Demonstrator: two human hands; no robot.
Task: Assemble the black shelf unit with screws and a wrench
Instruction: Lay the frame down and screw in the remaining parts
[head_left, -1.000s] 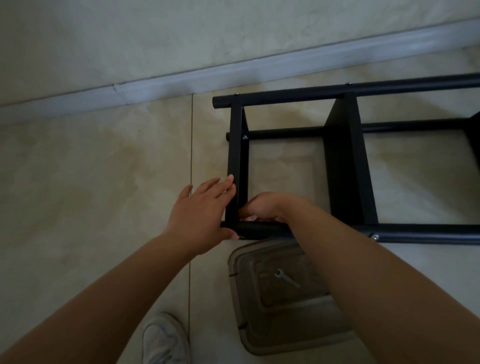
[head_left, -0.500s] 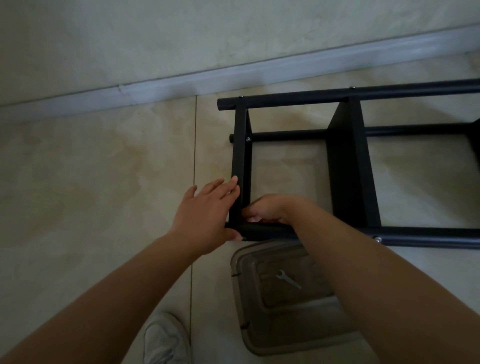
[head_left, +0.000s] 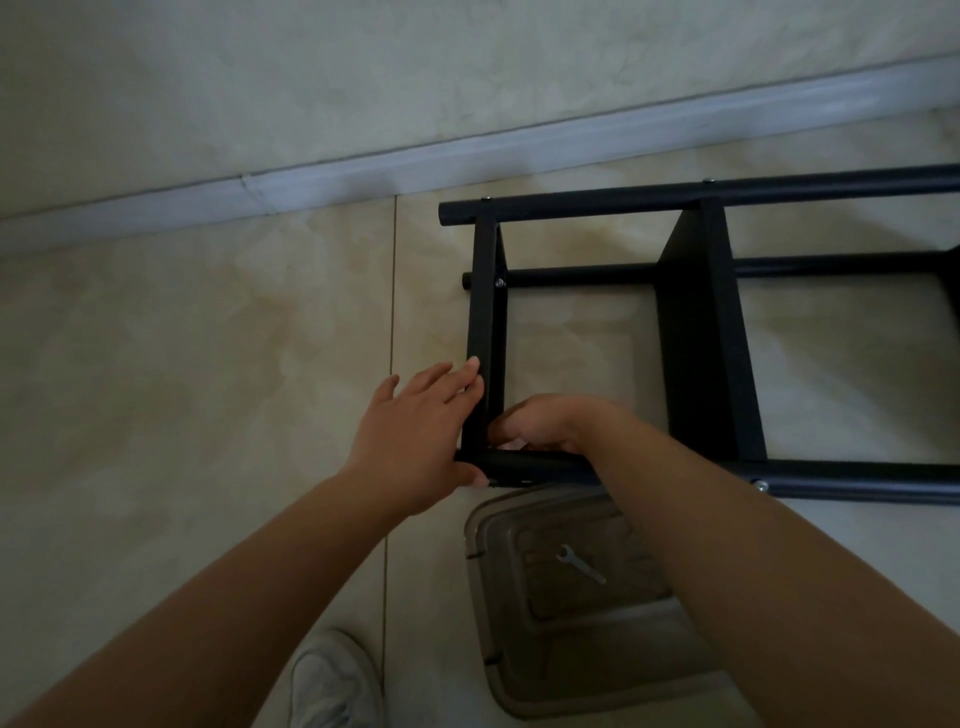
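The black shelf unit (head_left: 696, 332) lies on its side on the tiled floor, with silver screw heads at its joints. My left hand (head_left: 415, 441) presses straight fingers flat against the outside of the end panel (head_left: 485, 312); its thumb touches the end of the near tube (head_left: 831, 480). Inside that same corner, my right hand (head_left: 545, 423) has its fingers curled down against the tube. What they hold is hidden. A small silver wrench (head_left: 581, 564) lies on a clear plastic box lid (head_left: 498, 623) just below the frame, under my right forearm.
A white skirting board (head_left: 311, 187) and wall run along the back. My white shoe (head_left: 332, 680) stands at the bottom edge, left of the plastic box. Bare floor tiles spread to the left of the frame.
Both hands stay at the near left corner of the frame. Only the view has drifted slightly.
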